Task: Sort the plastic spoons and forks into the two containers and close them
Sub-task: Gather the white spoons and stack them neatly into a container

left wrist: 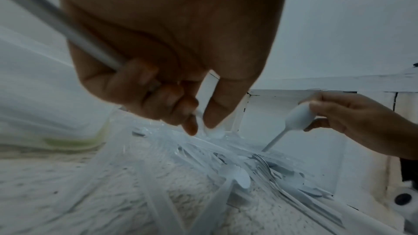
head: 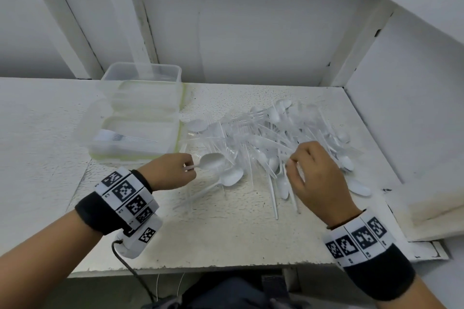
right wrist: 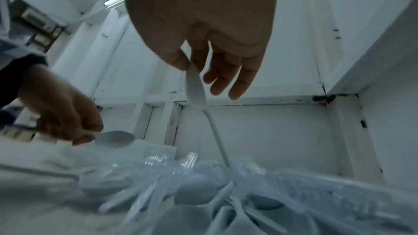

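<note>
Left hand (head: pixel 173 170) pinches a spoon (head: pixel 212 160); right hand (head: pixel 317 175) pinches another spoon (right wrist: pixel 195 85) above the worktop (head: pixel 226 238) pile (head: pixel 276 138).

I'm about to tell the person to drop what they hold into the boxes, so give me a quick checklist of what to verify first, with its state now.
1. Left hand grips a spoon by its handle: ok.
2. Right hand pinches a spoon by its bowl, handle hanging down into the pile: ok.
3. Near container open: ok.
4. Near container suits spoons: not ok, it holds forks.
5. Far container open and suited to spoons: cannot tell.
6. Hanging handle free of the pile: cannot tell.
</note>
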`<state>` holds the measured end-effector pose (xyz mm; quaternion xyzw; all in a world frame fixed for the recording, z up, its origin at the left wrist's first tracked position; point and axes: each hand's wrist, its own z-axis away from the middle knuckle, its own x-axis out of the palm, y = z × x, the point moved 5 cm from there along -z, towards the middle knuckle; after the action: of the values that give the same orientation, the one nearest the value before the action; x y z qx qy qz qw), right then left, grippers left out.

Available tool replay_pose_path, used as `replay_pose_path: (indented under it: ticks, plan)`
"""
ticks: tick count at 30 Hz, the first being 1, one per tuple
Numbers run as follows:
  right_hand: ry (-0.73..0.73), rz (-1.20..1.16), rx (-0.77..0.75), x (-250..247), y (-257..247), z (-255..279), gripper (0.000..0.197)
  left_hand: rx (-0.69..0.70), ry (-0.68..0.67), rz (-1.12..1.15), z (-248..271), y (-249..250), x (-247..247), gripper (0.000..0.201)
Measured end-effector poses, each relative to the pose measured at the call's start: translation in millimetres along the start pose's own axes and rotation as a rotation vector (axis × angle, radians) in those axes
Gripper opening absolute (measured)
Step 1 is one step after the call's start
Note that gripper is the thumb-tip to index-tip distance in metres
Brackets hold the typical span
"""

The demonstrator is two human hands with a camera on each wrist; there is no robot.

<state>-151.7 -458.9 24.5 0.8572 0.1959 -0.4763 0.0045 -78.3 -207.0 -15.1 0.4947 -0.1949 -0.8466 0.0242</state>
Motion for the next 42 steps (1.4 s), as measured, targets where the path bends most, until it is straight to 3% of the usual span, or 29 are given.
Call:
replay_pose_path:
  ticks: [4,6,9,12,14,16,19,23,25,28,31,36,42]
  plan:
    - [0.197,-0.369,0.18,-10,-1,-12,0.037,0.09,0.066,0.059,0,9,4,0.021]
    - [0.26,-0.542,0.257,-12,-3,-19,0.028,0.123,0.034,0.04,-2,18,14,0.017]
    - [0.291,-0.734,0.349,-13,-6,-27,0.024,0.123,-0.006,-0.006,-8,25,27,0.021]
    - [0.347,-0.879,0.417,-14,-5,-29,0.025,0.122,-0.024,-0.052,-12,26,34,0.011]
    - [0.343,-0.901,0.45,-14,0,-26,0.033,0.129,-0.037,-0.048,-14,24,35,0.022]
    - [0.241,-0.837,0.466,-14,7,-23,0.038,0.13,-0.034,0.006,-14,21,32,0.023]
    - [-0.034,-0.664,0.5,-4,19,-10,0.043,0.13,-0.028,0.115,-11,15,22,0.026]
    - [-0.232,-0.325,0.338,6,26,14,0.03,0.135,0.022,0.215,-7,9,10,0.024]
    - [-0.425,-0.237,0.306,16,28,24,0.036,0.114,0.025,0.321,-7,5,9,0.016]
    - [-0.745,0.113,0.164,32,32,37,0.045,0.084,0.02,0.486,-7,2,10,0.012]
    - [-0.791,0.222,0.132,42,37,40,0.046,0.082,0.017,0.579,-6,4,11,0.014]
    - [-0.732,0.248,0.175,43,33,26,0.025,0.097,0.054,0.575,-4,8,9,0.016]
    - [-0.872,0.356,0.125,54,21,31,0.035,0.046,0.097,0.546,-5,3,9,0.016]
